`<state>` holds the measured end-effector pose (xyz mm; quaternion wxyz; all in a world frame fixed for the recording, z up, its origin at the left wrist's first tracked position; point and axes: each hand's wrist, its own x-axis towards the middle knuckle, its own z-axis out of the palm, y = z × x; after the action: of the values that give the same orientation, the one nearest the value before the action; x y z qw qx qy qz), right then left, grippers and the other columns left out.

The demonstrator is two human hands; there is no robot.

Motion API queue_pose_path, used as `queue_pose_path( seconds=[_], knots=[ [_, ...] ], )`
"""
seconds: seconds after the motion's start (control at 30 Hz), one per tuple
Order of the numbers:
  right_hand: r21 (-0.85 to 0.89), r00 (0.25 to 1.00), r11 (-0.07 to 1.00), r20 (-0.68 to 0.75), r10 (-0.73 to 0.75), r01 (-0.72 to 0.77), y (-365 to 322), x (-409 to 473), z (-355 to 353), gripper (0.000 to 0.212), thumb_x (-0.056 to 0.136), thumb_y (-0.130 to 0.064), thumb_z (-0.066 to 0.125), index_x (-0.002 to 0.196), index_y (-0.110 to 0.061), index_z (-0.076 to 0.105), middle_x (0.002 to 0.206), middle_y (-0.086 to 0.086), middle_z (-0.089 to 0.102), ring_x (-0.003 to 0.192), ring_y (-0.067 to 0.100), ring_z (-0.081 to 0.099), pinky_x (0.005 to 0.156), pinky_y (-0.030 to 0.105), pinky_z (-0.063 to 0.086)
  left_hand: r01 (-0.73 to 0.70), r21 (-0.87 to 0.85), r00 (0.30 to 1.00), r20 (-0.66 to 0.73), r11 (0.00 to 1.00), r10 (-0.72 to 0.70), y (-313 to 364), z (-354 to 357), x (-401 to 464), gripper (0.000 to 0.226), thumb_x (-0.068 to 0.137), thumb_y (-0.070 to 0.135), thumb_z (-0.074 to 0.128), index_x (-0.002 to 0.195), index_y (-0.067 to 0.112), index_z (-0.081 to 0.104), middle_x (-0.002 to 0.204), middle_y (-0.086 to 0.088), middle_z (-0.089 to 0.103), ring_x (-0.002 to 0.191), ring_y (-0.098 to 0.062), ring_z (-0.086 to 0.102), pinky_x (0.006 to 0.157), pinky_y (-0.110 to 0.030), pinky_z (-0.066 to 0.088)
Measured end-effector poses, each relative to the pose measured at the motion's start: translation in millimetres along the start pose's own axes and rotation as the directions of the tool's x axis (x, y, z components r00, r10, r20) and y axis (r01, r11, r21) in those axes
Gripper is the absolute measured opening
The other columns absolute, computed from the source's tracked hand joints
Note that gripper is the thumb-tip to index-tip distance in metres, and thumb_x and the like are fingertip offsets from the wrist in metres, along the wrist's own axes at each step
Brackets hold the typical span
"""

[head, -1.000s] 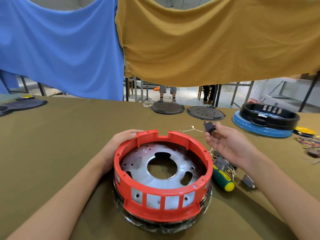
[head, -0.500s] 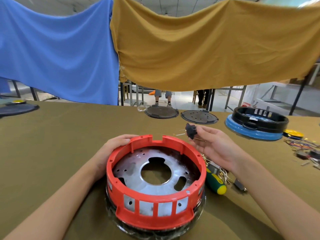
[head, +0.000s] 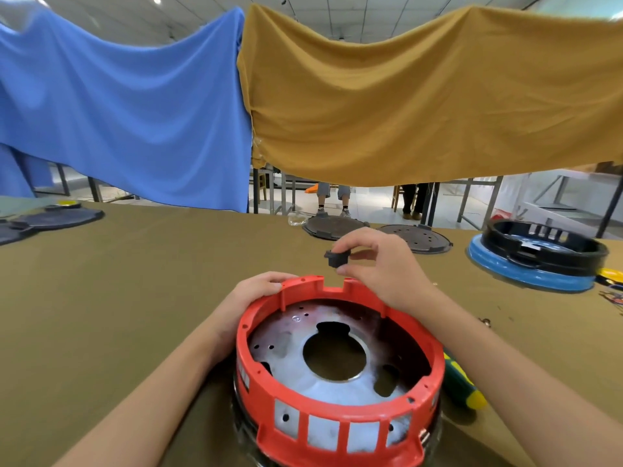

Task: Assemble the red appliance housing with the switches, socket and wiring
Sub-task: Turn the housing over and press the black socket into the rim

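Observation:
The red appliance housing (head: 337,429), a ring with a metal plate inside, stands on the olive table in front of me. My left hand (head: 251,294) grips its far left rim. My right hand (head: 381,264) pinches a small black socket part (head: 336,258) between thumb and fingers, just above the notch in the housing's far rim. The part hangs clear of the rim.
A green and yellow screwdriver (head: 462,385) lies right of the housing, partly under my right forearm. Two dark round plates (head: 332,227) (head: 418,237) lie at the back. A black and blue housing (head: 539,261) stands far right, with loose wires (head: 613,296) beside it.
My right hand has carried the black part leftward, over the notch at the housing's far rim. My left hand has stayed on the rim. The camera has tilted upward.

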<state>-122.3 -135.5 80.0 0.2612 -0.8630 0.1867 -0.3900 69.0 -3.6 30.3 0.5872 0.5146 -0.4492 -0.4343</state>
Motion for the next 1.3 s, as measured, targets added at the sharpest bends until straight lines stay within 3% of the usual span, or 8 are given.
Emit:
queue_pose_path(
  seconds=[0.23, 0.5, 0.6, 0.67, 0.9, 1.03, 1.17, 1.3],
  knots=[
    [-0.045, 0.999, 0.998, 0.002, -0.045, 0.045, 4, -1, 5, 0.033, 0.074, 0.001, 0.081, 0.094, -0.019, 0.065, 0.098, -0.009, 0.067, 0.093, 0.004, 0.063, 0.085, 0.023, 0.055, 0.011, 0.028, 0.998, -0.055, 1.0, -0.009, 2, 2, 11, 0.062, 0.067, 0.021, 0.055, 0.122, -0.008, 0.059, 0.111, -0.026, 0.065, 0.097, -0.031, 0.061, 0.087, -0.037, 0.05],
    [-0.026, 0.999, 0.999, 0.008, -0.033, 0.033, 4, -2, 4, 0.035, 0.074, -0.002, 0.082, 0.099, -0.023, 0.068, 0.097, -0.009, 0.067, 0.09, 0.003, 0.063, 0.083, 0.02, 0.055, 0.023, 0.035, 0.999, -0.036, 0.999, -0.022, 2, -9, 18, 0.044, 0.075, 0.019, 0.062, 0.116, 0.003, 0.067, 0.117, -0.026, 0.067, 0.101, -0.034, 0.064, 0.099, -0.047, 0.047],
    [-0.02, 1.0, 0.999, 0.003, -0.03, 0.03, 4, -2, 3, 0.038, 0.072, 0.0, 0.082, 0.101, -0.021, 0.069, 0.098, -0.008, 0.067, 0.09, 0.003, 0.063, 0.085, 0.021, 0.054, -0.052, 0.334, 0.998, -0.01, 0.941, 0.058, 21, -9, 26, 0.015, 0.092, 0.018, 0.064, 0.103, 0.014, 0.074, 0.105, -0.011, 0.074, 0.094, -0.02, 0.068, 0.084, -0.026, 0.053],
    [-0.016, 1.0, 1.0, 0.009, -0.018, 0.018, 6, 0, 3, 0.042, 0.069, 0.0, 0.084, 0.101, -0.021, 0.067, 0.095, -0.01, 0.066, 0.089, 0.003, 0.061, 0.083, 0.022, 0.053, -0.133, 0.495, 0.991, 0.042, 0.859, 0.129, 36, -4, 34, 0.015, 0.091, 0.029, 0.068, 0.102, 0.022, 0.075, 0.1, -0.001, 0.074, 0.091, -0.011, 0.068, 0.079, -0.015, 0.052],
    [-0.026, 0.998, 0.999, 0.058, -0.04, 0.042, 9, 3, 5, 0.042, 0.069, 0.0, 0.084, 0.088, -0.03, 0.062, 0.083, -0.012, 0.064, 0.073, 0.004, 0.06, 0.073, 0.03, 0.056, -0.354, 0.476, 0.935, 0.165, 0.805, 0.314, 25, 12, 46, 0.019, 0.084, 0.031, 0.074, 0.103, 0.028, 0.073, 0.092, -0.003, 0.073, 0.083, -0.014, 0.062, 0.083, -0.032, 0.05],
    [-0.047, 0.996, 0.996, 0.061, -0.072, 0.075, 12, 4, 6, 0.037, 0.069, -0.001, 0.085, 0.09, -0.025, 0.066, 0.086, -0.011, 0.066, 0.078, 0.008, 0.062, 0.074, 0.032, 0.056, -0.394, 0.51, 0.918, 0.178, 0.765, 0.354, 23, 9, 46, 0.02, 0.083, 0.031, 0.072, 0.103, 0.034, 0.072, 0.092, 0.001, 0.073, 0.084, -0.009, 0.065, 0.082, -0.024, 0.052],
    [0.0, 0.996, 0.997, 0.055, -0.076, 0.076, 12, 3, 6, 0.031, 0.071, -0.004, 0.084, 0.093, -0.018, 0.068, 0.088, -0.007, 0.067, 0.079, 0.01, 0.064, 0.076, 0.029, 0.057, -0.396, 0.501, 0.916, 0.154, 0.769, 0.371, 23, 9, 45, 0.016, 0.089, 0.026, 0.07, 0.105, 0.025, 0.073, 0.096, -0.003, 0.075, 0.088, -0.022, 0.069, 0.084, -0.033, 0.053],
    [0.035, 0.994, 0.999, 0.109, 0.013, -0.017, 13, 4, 7, 0.015, 0.084, -0.021, 0.078, 0.097, -0.024, 0.073, 0.087, -0.006, 0.072, 0.08, 0.01, 0.067, 0.079, 0.027, 0.055, -0.386, 0.54, 0.917, 0.134, 0.748, 0.377, 24, 10, 44, 0.022, 0.094, 0.032, 0.057, 0.096, 0.019, 0.073, 0.083, 0.004, 0.073, 0.079, -0.006, 0.065, 0.077, -0.021, 0.049]
  ],
)
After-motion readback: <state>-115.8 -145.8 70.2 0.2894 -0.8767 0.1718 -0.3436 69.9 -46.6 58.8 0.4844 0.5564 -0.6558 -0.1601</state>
